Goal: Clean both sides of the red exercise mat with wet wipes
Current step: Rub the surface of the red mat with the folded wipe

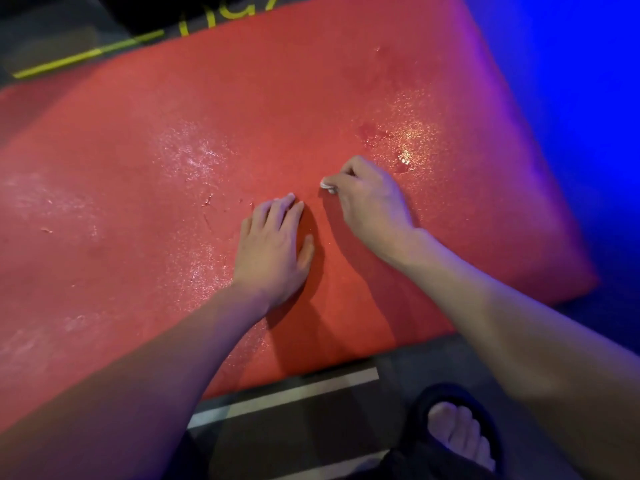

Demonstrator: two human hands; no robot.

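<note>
Pinching a small white wet wipe [327,186] mid-frame, the right hand [372,202] scrubs the glistening red foam exercise mat [173,140]; the left hand [273,247] presses flat, fingers straight.

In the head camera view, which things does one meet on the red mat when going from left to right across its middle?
Dull whitish patch → left hand, flat on the red mat → small white wipe → right hand gripping it → shiny wet patch.

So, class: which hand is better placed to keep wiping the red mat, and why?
The right hand: its fingers pinch the wet wipe against the red mat. The left hand lies flat, holding nothing.
</note>
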